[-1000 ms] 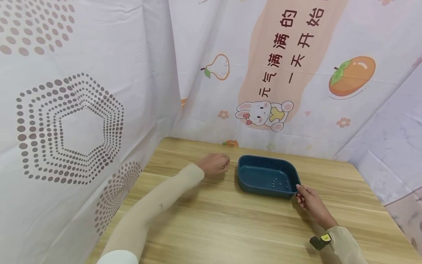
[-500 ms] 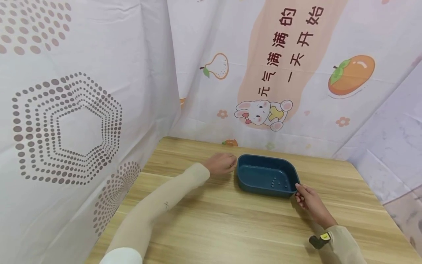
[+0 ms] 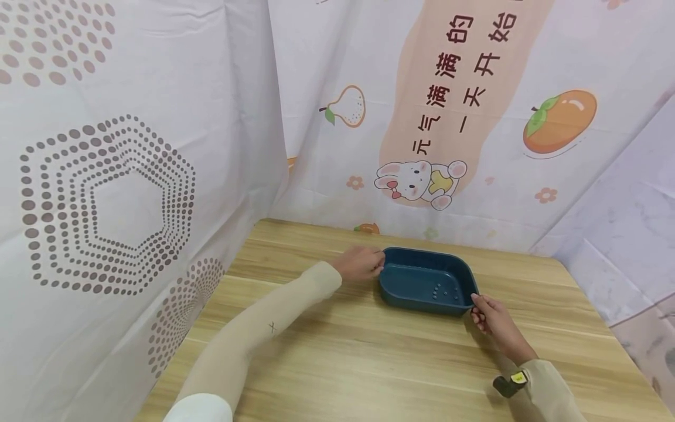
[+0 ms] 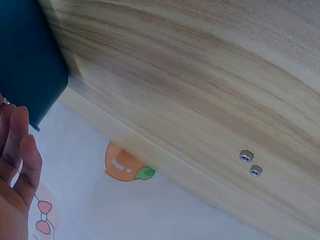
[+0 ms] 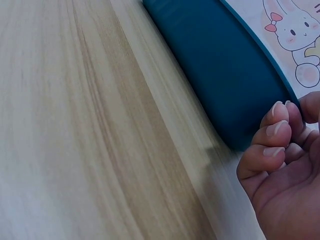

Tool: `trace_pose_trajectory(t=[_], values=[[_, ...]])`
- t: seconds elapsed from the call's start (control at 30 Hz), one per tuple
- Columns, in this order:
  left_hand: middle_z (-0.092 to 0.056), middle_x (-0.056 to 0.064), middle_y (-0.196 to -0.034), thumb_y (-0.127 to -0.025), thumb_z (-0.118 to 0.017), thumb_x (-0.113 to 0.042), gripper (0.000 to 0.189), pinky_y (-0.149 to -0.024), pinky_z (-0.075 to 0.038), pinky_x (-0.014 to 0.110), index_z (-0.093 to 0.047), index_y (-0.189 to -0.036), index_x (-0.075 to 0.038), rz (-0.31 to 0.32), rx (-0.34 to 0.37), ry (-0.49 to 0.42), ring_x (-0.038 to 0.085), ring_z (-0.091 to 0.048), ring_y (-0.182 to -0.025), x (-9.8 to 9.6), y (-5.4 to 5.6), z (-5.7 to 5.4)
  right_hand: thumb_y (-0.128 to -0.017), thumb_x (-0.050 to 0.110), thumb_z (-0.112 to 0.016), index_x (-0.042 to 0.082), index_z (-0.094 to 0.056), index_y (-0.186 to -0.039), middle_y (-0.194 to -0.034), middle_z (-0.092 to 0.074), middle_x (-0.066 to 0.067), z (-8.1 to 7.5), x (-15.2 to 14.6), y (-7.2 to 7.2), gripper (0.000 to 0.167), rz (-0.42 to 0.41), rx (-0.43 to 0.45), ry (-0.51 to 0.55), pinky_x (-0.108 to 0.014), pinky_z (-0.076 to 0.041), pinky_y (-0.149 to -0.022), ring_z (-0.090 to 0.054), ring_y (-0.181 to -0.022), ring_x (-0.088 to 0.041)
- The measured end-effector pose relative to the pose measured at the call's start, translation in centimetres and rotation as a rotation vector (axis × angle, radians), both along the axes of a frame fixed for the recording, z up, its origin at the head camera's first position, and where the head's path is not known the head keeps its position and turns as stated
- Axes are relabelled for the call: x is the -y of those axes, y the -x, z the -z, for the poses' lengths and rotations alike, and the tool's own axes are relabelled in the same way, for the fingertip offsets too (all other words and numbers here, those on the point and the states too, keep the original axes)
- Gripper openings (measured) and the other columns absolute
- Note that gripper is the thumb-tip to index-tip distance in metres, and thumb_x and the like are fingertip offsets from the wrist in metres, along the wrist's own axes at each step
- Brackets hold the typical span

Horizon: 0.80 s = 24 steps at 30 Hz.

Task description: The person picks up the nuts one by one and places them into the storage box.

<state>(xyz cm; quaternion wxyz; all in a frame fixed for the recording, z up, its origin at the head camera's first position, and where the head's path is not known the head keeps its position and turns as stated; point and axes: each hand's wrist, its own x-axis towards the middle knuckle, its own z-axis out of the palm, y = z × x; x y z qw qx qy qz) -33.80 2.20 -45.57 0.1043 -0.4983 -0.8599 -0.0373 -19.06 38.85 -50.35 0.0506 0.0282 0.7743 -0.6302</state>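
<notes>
A dark blue plastic bin (image 3: 422, 304) sits on the table with several small metal nuts (image 3: 445, 293) on its floor. My right hand (image 3: 495, 323) pinches the rim at its near right corner; the right wrist view shows the thumb over the edge and the other fingers curled below. At the opposite end, my left hand (image 3: 360, 263) has its fingertips at the left rim, bent together. A small bright glint like a nut shows at those fingertips at the edge of the left wrist view. Two hex nuts (image 4: 246, 156) lie on the wood behind the left hand.
The wood-grain table (image 3: 364, 363) meets a printed cloth (image 3: 327, 193) hanging at the back. More cloth hangs on the left (image 3: 137, 205) and right. A black strap piece with a yellow label (image 3: 510, 384) is on the right sleeve.
My left hand has moved right from beside the bin to its left rim, fingers staying bent together. The right hand keeps its grip on the corner, and the bin stays almost in place.
</notes>
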Motion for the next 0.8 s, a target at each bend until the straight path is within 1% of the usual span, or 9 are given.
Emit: trace_pose_trajectory(t=[0.23, 0.5, 0.8], values=[[-0.067, -0.005, -0.095, -0.103, -0.064, -0.023, 0.012, -0.069, -0.048, 0.016, -0.072, -0.099, -0.016, 0.002, 0.012, -0.017, 0.004, -0.059, -0.080, -0.05, 0.03, 0.05, -0.111, 0.040, -0.043, 0.005, -0.052, -0.085, -0.070, -0.053, 0.002, 0.09, -0.02, 0.07, 0.044, 0.008, 0.008, 0.003, -0.020, -0.043, -0.051, -0.047, -0.058, -0.006], [-0.069, -0.005, -0.097, -0.104, -0.063, -0.023, 0.014, -0.070, -0.049, 0.016, -0.075, -0.102, -0.017, 0.000, -0.002, 0.003, 0.004, -0.061, -0.082, -0.21, 0.10, 0.19, -0.111, 0.042, -0.043, 0.005, -0.051, -0.086, -0.071, -0.053, 0.003, 0.14, -0.07, 0.07, 0.045, 0.006, 0.005, -0.010, -0.019, -0.043, -0.051, -0.047, -0.058, -0.005], [-0.069, -0.005, -0.097, -0.105, -0.062, -0.022, 0.015, -0.069, -0.048, 0.015, -0.075, -0.102, -0.017, 0.013, -0.003, -0.023, 0.004, -0.061, -0.081, -0.11, 0.09, 0.33, -0.111, 0.042, -0.044, 0.004, -0.051, -0.087, -0.071, -0.053, 0.002, 0.15, -0.02, 0.13, 0.045, 0.024, 0.015, -0.008, -0.020, -0.042, -0.051, -0.046, -0.059, -0.006]])
